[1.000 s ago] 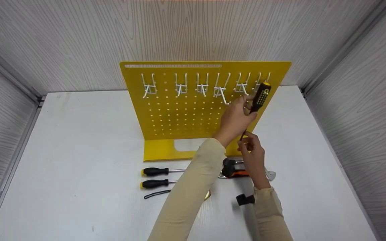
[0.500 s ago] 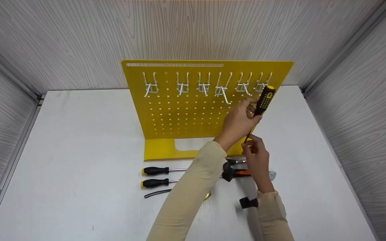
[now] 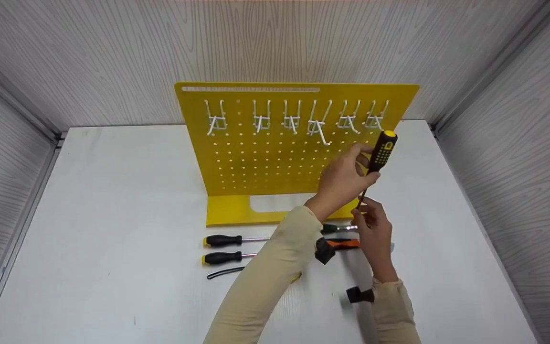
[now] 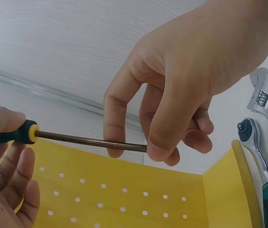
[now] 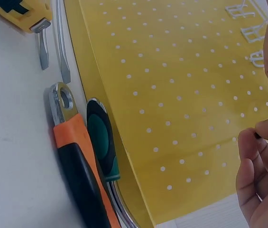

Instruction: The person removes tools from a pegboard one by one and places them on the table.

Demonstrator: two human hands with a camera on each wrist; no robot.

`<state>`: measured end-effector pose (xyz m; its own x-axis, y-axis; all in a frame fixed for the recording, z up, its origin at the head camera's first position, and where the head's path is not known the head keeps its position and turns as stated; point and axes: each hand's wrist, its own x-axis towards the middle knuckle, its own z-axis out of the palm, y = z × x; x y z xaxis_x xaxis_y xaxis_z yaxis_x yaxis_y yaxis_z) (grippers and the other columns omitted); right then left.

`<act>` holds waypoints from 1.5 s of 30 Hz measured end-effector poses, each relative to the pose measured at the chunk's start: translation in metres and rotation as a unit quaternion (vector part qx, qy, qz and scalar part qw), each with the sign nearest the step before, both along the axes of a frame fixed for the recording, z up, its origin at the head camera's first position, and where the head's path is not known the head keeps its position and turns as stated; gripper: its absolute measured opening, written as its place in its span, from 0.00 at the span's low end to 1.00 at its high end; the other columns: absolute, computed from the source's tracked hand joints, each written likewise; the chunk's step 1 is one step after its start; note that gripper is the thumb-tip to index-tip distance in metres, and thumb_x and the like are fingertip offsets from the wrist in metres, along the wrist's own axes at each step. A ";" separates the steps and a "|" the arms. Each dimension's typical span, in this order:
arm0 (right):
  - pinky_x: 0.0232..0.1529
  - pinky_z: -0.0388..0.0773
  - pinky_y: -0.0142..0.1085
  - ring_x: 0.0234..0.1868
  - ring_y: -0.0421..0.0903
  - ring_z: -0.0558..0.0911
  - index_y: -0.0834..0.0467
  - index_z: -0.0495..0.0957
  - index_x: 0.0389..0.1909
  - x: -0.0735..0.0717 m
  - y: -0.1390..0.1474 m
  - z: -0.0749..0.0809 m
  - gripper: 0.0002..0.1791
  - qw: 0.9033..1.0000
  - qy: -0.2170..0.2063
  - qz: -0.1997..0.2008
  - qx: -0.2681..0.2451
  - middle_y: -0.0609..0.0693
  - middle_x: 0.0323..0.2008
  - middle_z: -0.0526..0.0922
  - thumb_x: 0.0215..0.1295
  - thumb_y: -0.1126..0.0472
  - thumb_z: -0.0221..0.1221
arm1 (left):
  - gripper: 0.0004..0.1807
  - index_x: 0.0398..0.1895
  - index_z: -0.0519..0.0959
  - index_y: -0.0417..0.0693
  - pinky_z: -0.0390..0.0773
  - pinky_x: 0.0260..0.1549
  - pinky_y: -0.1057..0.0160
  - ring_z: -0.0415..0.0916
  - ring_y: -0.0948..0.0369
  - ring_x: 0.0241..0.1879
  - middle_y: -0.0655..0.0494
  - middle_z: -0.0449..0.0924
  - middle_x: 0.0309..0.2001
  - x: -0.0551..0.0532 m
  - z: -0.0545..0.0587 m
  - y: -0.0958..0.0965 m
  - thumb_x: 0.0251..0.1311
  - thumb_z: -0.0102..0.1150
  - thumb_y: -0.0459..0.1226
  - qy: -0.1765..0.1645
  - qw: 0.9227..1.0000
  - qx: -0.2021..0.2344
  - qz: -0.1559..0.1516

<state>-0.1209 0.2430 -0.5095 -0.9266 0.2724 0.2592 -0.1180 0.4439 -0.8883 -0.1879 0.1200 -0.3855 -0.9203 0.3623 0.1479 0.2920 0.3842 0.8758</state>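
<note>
My left hand (image 3: pixel 344 181) pinches a screwdriver (image 3: pixel 383 151) by its dark, yellow-ended handle, which points up in front of the pegboard's right side. The shaft slants down to my right hand (image 3: pixel 374 234), whose thumb and fingers pinch its lower end. In the left wrist view the brownish shaft (image 4: pixel 91 141) spans both hands, its far end tucked behind the right thumb. A small dark bit of the tip shows between the right fingers (image 5: pixel 250 142) in the right wrist view. The yellow pegboard (image 3: pixel 275 162) stands behind both hands, with several white hooks (image 3: pixel 320 131) along its top.
Two black-handled screwdrivers (image 3: pixel 223 241) lie in front of the pegboard's base, beside a black strap (image 3: pixel 225 273). Toward the right are a ratchet wrench (image 4: pixel 257 145) and an adjustable wrench (image 4: pixel 265 95) with an orange handle. A yellow tape measure (image 5: pixel 27 14) is near the screwdriver blades.
Both hands have shifted a little right and down in the head view, carrying the screwdriver with them. Its handle now sits lower, below the rightmost hook. Both grips look the same.
</note>
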 end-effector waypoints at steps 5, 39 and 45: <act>0.32 0.77 0.28 0.28 0.48 0.78 0.58 0.76 0.53 0.005 0.004 0.001 0.15 1.000 0.013 -0.008 -0.011 0.55 0.35 0.81 0.67 0.66 0.57 | 0.24 0.58 0.69 0.54 0.73 0.38 0.74 0.77 0.68 0.37 0.59 0.81 0.45 0.005 0.002 -0.002 0.60 0.63 0.43 0.016 1.000 -0.015 -0.006; 0.30 0.73 0.20 0.26 0.33 0.78 0.64 0.81 0.43 0.034 0.039 0.008 0.09 0.997 0.067 -0.020 0.045 0.49 0.32 0.82 0.62 0.72 0.60 | 0.20 0.49 0.77 0.50 0.72 0.39 0.69 0.73 0.61 0.39 0.58 0.83 0.41 0.035 -0.002 -0.054 0.55 0.69 0.44 -0.010 0.999 0.043 -0.025; 0.32 0.73 0.19 0.28 0.30 0.78 0.63 0.81 0.42 0.038 0.049 0.018 0.08 0.996 0.058 -0.045 0.043 0.50 0.32 0.81 0.64 0.65 0.61 | 0.21 0.49 0.76 0.48 0.71 0.38 0.69 0.72 0.59 0.39 0.55 0.79 0.39 0.040 -0.010 -0.065 0.54 0.70 0.42 -0.015 0.997 0.061 -0.042</act>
